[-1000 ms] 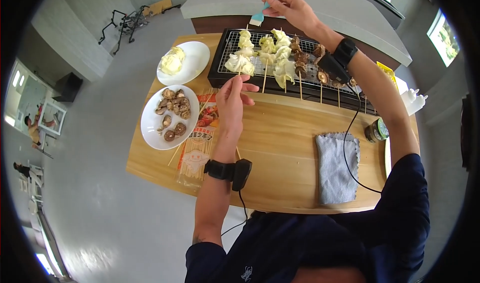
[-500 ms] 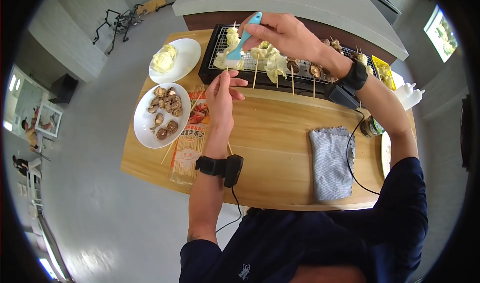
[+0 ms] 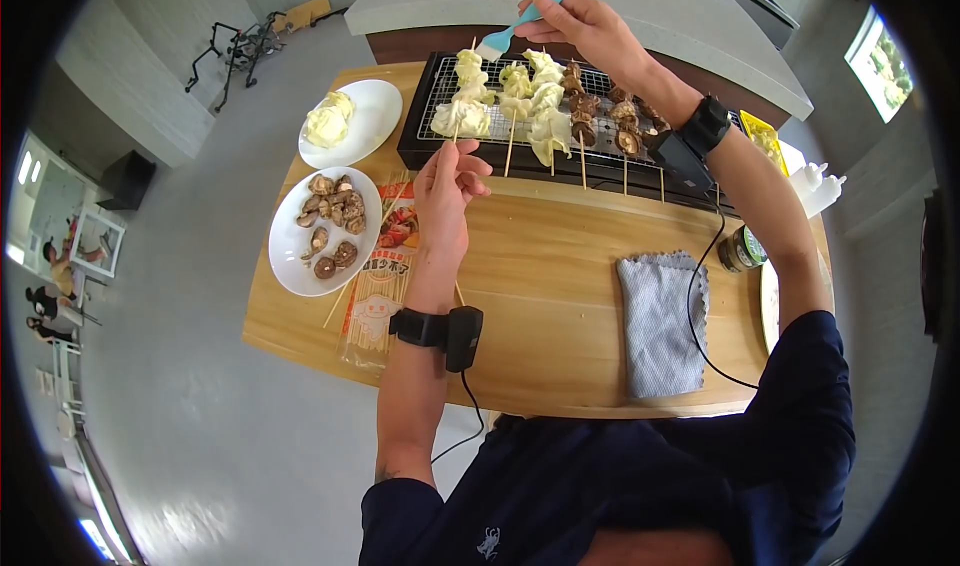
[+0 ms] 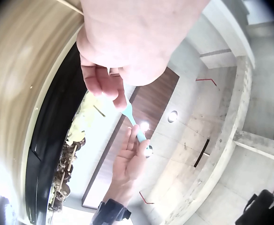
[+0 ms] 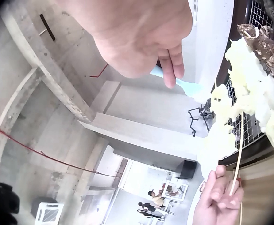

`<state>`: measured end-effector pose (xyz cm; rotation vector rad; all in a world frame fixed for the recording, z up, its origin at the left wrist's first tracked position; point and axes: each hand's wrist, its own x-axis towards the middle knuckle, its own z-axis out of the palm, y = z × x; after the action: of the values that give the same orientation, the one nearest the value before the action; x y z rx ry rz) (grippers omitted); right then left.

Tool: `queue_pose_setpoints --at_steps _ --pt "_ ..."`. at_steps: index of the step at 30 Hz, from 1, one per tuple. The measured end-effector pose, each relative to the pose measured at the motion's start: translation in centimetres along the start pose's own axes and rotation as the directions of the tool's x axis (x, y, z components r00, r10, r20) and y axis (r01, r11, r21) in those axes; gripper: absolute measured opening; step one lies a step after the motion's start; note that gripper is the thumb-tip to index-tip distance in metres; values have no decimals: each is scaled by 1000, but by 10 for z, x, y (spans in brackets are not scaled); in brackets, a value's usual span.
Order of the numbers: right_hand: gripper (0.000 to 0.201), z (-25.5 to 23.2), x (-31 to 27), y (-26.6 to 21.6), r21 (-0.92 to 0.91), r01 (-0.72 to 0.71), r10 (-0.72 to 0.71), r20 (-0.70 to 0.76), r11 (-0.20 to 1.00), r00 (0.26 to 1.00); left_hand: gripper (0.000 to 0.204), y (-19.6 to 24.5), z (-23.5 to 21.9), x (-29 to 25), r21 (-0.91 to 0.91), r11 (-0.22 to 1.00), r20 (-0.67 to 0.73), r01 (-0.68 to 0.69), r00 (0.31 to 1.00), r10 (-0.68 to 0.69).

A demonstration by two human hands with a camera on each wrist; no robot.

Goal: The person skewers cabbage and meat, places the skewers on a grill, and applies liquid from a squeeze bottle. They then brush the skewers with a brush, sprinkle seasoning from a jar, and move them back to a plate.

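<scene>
My right hand (image 3: 590,41) grips a light-blue basting brush (image 3: 525,23) above the far side of the black grill (image 3: 415,151). The brush's pale bristles are right at the far end of the leftmost cabbage skewer (image 3: 462,118). At the grill's near edge, my left hand (image 3: 445,191) pinches the bare stick end of that same skewer. More cabbage skewers (image 3: 548,131) lie beside it, then several mushroom skewers (image 3: 584,106) further right. In the right wrist view, the brush (image 5: 189,89) comes out from under the fingers, pointing toward the cabbage.
On the left stand a white plate with cabbage (image 3: 375,131) and a white plate of mushrooms (image 3: 285,251). A packet of sticks (image 3: 378,306) lies by my left forearm. To the right are a grey cloth (image 3: 665,326), a green-lidded jar (image 3: 742,250), white squeeze bottles (image 3: 818,191) and a yellow tray (image 3: 762,136).
The brush first came down toward the near end of the leftmost cabbage skewer, then moved back to its far end. My left hand has kept its place at the stick.
</scene>
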<state>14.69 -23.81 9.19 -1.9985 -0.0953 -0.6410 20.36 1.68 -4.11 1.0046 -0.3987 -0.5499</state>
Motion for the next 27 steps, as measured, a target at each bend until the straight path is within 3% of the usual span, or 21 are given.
queue_pose_setpoints --at_steps 4,6,7,9,13,14,16,19,21,22,24,25,27 --pt "42 2 -3 3 -6 25 -25 -21 1000 999 36 6 3 0 -8 999 51 -47 998 47" --pt "44 2 -2 8 -13 4 -5 -75 1000 997 34 4 0 2 -161 983 161 -88 980 114" --pt "44 1 1 8 -7 9 -10 -77 1000 997 34 6 1 2 -153 984 161 -92 980 117" --pt "46 -1 1 10 74 40 -31 -121 996 992 30 6 5 1 -387 921 213 37 976 50" --pt "48 -7 -3 12 60 131 -122 -140 990 983 29 2 3 4 -422 895 349 147 937 10" --pt "41 -3 -2 14 269 -15 81 -235 963 969 28 2 3 4 -447 875 399 186 917 9" --pt "41 -7 -5 17 290 -15 88 -240 957 967 28 2 2 5 -468 855 448 224 894 11" --pt "41 -14 -6 23 345 -22 117 -259 938 959 29 6 4 4 -430 878 462 209 887 15" --pt "40 -17 -7 27 380 -32 143 -269 925 953 32 11 10 0 -329 935 286 131 958 -33" --pt "40 -18 -9 26 370 -48 156 -267 928 951 32 12 9 0 -328 936 285 131 958 -34" --pt "40 -18 -11 23 361 -67 172 -265 930 949 35 13 6 0 -68 996 236 -55 969 70" --pt "40 -18 -12 23 360 -63 167 -264 931 950 35 13 6 0 -67 996 236 -54 969 68" --pt "40 -17 -14 25 361 -62 165 -262 930 951 35 15 6 -1 285 945 132 -163 983 130"
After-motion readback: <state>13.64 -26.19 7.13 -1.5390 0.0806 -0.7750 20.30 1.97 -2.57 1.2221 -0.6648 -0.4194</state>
